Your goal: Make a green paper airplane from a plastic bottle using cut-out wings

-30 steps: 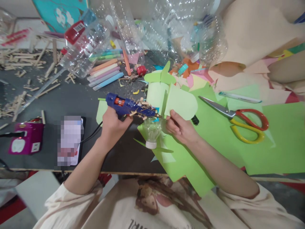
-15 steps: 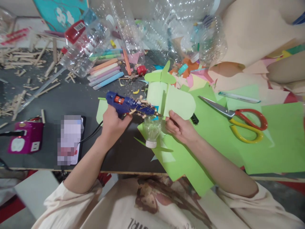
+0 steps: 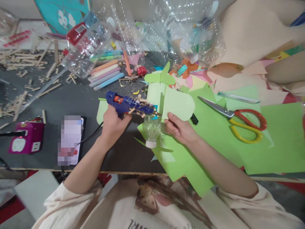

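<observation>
My left hand [image 3: 114, 122] is wrapped round a blue glue gun [image 3: 126, 104] with bits of wood stuck along its barrel. The nozzle points right, at the left edge of a pale green rounded paper piece [image 3: 179, 103]. Thumb and fingers of my right hand [image 3: 177, 127] pinch this piece near its lower left corner. The paper piece sits beside a bottle body wrapped in pale green paper [image 3: 154, 92], topped by bright green petal shapes [image 3: 160, 76]. Its clear bottle neck with a white cap [image 3: 151, 140] points toward me.
Scissors [image 3: 230, 113] and a pen [image 3: 238, 97] lie on green paper sheets [image 3: 214, 149] at right. Left are a phone [image 3: 71, 140], a purple power socket box [image 3: 26, 136] and wood scraps [image 3: 21, 60]. Coloured markers [image 3: 106, 74] and clear plastic bottles [image 3: 181, 28] lie behind.
Both hands stay almost in place. The paper piece and my right hand have shifted very slightly left, while the glue gun keeps its position near the paper's edge.
</observation>
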Tool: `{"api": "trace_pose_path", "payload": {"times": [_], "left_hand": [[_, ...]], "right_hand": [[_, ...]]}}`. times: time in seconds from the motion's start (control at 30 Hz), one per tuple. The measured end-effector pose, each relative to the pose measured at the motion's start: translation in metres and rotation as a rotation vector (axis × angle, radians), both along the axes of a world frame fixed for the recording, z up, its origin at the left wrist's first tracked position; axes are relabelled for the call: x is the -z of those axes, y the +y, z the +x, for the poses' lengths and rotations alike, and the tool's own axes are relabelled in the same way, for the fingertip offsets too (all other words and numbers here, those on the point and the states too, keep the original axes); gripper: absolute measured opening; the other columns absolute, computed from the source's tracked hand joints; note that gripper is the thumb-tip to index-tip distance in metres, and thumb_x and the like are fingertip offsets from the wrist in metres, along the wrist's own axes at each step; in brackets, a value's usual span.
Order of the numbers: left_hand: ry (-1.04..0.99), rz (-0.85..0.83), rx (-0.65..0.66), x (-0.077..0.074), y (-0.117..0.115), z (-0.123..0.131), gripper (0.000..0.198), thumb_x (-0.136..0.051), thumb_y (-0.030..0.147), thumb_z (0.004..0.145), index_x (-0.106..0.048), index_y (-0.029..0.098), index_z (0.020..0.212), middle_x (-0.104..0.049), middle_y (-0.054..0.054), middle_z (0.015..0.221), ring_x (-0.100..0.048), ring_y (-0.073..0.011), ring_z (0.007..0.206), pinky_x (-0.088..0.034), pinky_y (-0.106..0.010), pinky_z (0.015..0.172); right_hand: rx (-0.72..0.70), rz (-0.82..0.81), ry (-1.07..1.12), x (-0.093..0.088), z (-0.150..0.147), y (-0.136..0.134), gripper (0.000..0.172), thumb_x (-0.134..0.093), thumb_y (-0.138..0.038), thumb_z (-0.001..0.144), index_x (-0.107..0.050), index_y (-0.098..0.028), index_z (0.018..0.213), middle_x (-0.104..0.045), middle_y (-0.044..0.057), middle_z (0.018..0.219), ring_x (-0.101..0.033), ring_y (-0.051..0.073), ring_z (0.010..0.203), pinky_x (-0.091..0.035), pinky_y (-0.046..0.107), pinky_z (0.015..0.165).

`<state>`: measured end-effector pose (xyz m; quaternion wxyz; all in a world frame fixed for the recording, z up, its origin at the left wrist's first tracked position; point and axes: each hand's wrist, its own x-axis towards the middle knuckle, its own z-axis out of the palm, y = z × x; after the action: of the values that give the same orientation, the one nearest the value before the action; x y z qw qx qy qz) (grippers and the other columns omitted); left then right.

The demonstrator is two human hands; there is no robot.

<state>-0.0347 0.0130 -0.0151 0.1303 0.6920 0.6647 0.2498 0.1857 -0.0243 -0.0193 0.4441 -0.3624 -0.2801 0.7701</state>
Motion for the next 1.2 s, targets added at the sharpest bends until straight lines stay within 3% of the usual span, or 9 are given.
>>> {"api": "trace_pose_path", "payload": {"times": [0.53,1.2], "left_hand": [[-0.033,0.001,0.0,-0.0034,0.0013,0.0013,0.024,-0.056,0.03,0.062,-0.049,0.022,0.084,-0.054,0.002,0.061,-0.053,-0.0182,0.056,-0.044,-0.03,0.057],[-0.004,0.009,-0.026,-0.0006,0.0017,-0.0018,0.031,-0.058,0.029,0.064,-0.053,0.019,0.093,-0.053,0.001,0.064,-0.053,-0.0187,0.06,-0.045,-0.031,0.062]], "right_hand": [[-0.024,0.021,-0.046,0.0012,0.0012,-0.001,0.044,-0.07,-0.059,0.071,-0.062,-0.017,0.059,-0.032,-0.012,0.03,-0.02,0.003,0.03,-0.016,0.022,0.034],[-0.057,0.002,-0.053,0.0017,0.0027,-0.0015,0.044,-0.07,-0.058,0.071,-0.062,-0.017,0.06,-0.031,-0.012,0.03,-0.019,0.003,0.03,-0.017,0.022,0.036]]}}
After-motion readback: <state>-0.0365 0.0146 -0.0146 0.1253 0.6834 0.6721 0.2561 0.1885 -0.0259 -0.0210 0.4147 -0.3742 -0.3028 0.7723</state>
